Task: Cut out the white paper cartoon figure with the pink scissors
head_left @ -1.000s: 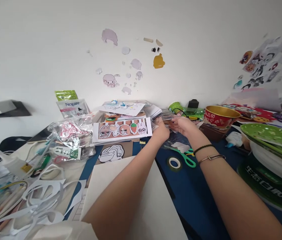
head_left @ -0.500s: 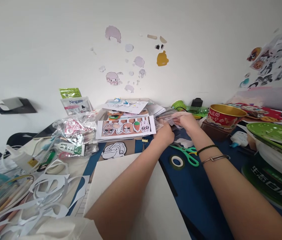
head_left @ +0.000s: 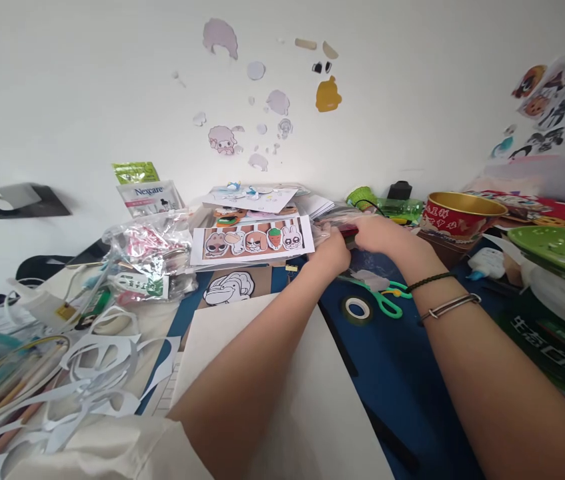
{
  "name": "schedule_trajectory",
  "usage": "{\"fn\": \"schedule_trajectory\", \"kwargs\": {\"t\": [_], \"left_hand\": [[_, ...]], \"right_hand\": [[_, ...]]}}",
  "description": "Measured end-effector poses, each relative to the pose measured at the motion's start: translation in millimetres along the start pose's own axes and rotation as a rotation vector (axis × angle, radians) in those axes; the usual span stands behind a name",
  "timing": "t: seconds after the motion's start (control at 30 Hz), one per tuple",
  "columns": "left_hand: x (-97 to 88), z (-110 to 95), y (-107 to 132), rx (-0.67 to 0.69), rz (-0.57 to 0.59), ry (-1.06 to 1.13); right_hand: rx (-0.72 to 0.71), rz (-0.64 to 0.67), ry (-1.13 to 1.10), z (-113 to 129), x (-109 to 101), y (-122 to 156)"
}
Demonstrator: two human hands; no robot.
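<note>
My left hand [head_left: 331,255] is closed with its fingertips on a crinkled clear plastic bag [head_left: 343,212], just right of the stacked paper. Beside it my right hand [head_left: 385,237], wearing a braided band and a metal bangle on its wrist, is closed at the bag's other side. A dark red edge shows between the two hands; what it belongs to is hidden. Under the hands lie green-handled scissors [head_left: 386,303] and a roll of tape [head_left: 357,308]. A printed strip of cartoon stickers [head_left: 253,243] leans at the front of the paper stack, touching the left hand's side.
A white board [head_left: 232,347] lies under my left forearm on the blue mat [head_left: 407,373]. Paper scraps [head_left: 97,373] and plastic packets [head_left: 152,253] crowd the left. On the right stand a red and gold bowl [head_left: 462,217], a glue bottle [head_left: 487,263] and a large tub [head_left: 552,340].
My right hand has moved a little right, away from the left hand, and a dark red edge now shows between them. The view has tilted slightly downward.
</note>
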State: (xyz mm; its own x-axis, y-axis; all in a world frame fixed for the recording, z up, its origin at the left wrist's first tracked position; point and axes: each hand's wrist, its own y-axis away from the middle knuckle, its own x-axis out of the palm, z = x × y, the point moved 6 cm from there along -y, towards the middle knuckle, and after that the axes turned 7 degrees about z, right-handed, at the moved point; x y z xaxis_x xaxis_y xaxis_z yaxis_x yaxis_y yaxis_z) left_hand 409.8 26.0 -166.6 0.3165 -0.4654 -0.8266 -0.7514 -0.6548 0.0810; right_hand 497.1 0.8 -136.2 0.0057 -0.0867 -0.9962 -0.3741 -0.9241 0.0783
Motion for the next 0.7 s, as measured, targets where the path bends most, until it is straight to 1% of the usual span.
{"fn": "schedule_trajectory", "kwargs": {"t": [0.1,0.17,0.4,0.53,0.7], "left_hand": [[-0.8,-0.3,-1.3,0.009,-0.011,-0.022],[-1.0,-0.1,-2.4,0.011,-0.012,-0.036],[-1.1,-2.2,-0.3,-0.003,-0.018,-0.104],[0.2,-5.2,4.1,-0.012,-0.039,-0.165],[5.0,-4.9,2.6,-0.004,0.023,-0.209]], "right_hand": [[0.067,0.001,-0.022,-8.5,-4.7,5.1],[0.073,-0.016,-0.031,-10.8,-5.4,5.5],[0.107,-0.13,-0.046,-15.7,-4.3,3.3],[0.079,-0.179,-0.099,-14.7,-5.2,3.0],[0.045,-0.198,-0.19,-17.4,-2.6,-0.5]]}}
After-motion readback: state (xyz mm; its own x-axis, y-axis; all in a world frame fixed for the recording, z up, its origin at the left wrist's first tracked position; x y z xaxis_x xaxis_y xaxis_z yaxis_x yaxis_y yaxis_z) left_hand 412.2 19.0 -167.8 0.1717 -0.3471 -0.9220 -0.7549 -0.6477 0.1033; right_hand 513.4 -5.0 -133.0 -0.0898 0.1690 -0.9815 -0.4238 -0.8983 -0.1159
